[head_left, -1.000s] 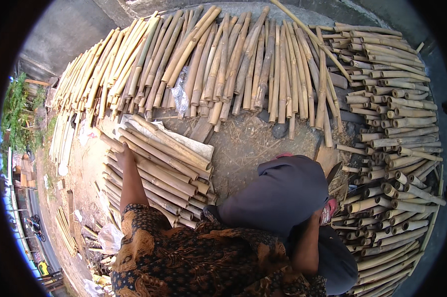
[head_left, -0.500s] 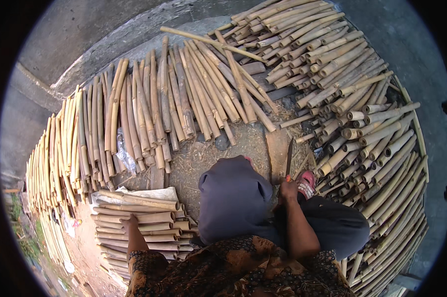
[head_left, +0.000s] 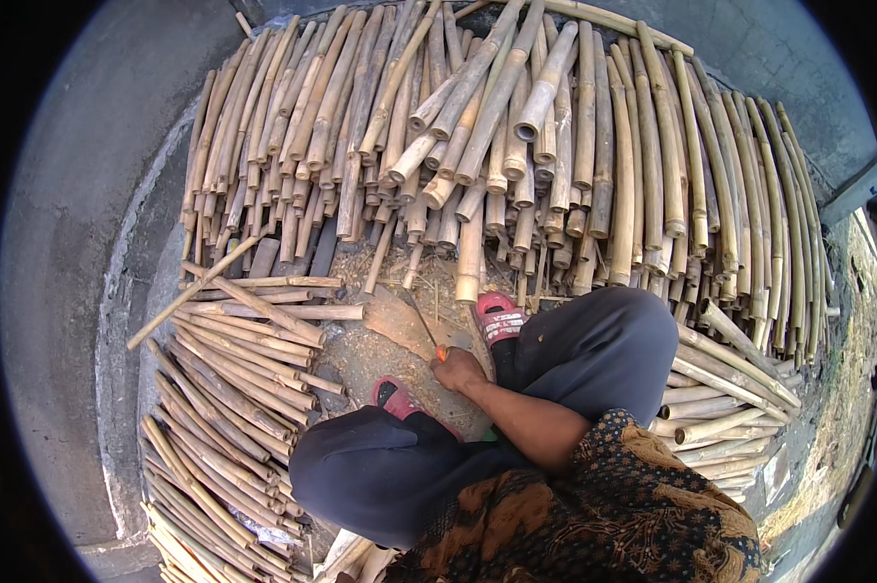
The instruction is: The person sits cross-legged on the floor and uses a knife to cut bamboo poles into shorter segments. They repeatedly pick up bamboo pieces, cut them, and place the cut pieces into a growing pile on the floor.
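Observation:
My right hand (head_left: 460, 371) is closed around the orange handle of a long-bladed knife (head_left: 422, 318). Its dark, narrow blade points forward and slightly left, over a flat brown wooden board (head_left: 385, 319) on the ground. My left hand does not show; my shirt and the lower edge of the view cut off that side. Near the lower edge, beside my left knee, the ends of some bamboo poles (head_left: 346, 554) are partly visible. Past the blade tip, cut bamboo poles (head_left: 469, 255) jut out of the big stack with their hollow ends toward me.
A large bamboo pile (head_left: 594, 146) spans the far side and curves to the right. More poles (head_left: 220, 389) lie on the left, with one loose pole (head_left: 195, 296) across them. A smaller bamboo heap (head_left: 715, 418) is at my right. My pink shoes (head_left: 499, 316) stand on the debris-strewn ground.
My view has turned to the right, so the large pile now lies ahead. My left hand, which was touching a bamboo pole in the left heap, has left the view. The knife stays in my right hand.

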Motion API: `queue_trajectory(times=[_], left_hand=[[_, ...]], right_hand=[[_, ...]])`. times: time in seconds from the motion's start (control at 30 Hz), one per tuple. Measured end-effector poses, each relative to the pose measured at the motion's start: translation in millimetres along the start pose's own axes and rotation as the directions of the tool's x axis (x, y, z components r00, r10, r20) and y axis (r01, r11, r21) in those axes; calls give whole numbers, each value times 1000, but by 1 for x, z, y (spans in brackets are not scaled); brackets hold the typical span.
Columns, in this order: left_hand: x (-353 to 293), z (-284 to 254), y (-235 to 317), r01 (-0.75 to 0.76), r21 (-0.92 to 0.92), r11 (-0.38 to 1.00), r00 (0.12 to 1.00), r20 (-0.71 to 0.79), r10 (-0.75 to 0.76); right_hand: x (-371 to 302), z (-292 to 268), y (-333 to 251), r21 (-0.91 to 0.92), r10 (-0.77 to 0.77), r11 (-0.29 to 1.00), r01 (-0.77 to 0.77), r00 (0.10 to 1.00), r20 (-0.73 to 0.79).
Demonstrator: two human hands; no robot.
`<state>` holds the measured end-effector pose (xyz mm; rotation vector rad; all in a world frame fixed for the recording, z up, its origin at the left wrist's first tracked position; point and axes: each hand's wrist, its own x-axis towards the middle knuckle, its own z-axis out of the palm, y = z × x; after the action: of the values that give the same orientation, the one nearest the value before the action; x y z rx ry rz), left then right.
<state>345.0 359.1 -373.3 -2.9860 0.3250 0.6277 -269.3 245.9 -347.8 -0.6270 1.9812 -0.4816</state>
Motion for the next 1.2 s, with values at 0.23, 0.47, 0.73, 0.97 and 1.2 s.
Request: queue_trajectory(times=[0.23, 0.47, 0.73, 0.97, 1.2], left_hand=[[-21, -115, 151, -732, -398, 552, 664, -235, 710], [-378, -146, 370, -908, -393, -149, -174, 29, 984], [-714, 6, 350, -305, -213, -928, -952, 28, 306], [-864, 132, 344, -719, -70, -691, -651, 415, 636], [-887, 164, 373, -718, 118, -686, -559, 490, 669]], right_hand=[[0, 3, -3, 120, 3, 993, -5, 1000, 11], [1, -3, -12, 218, 42, 974, -62, 995, 94], [6, 6, -11, 291, 28, 956, -45, 998, 61], [35, 44, 4, 328, -239, 910, 254, 967, -86], [32, 52, 13, 503, -329, 777, 378, 925, -188]])
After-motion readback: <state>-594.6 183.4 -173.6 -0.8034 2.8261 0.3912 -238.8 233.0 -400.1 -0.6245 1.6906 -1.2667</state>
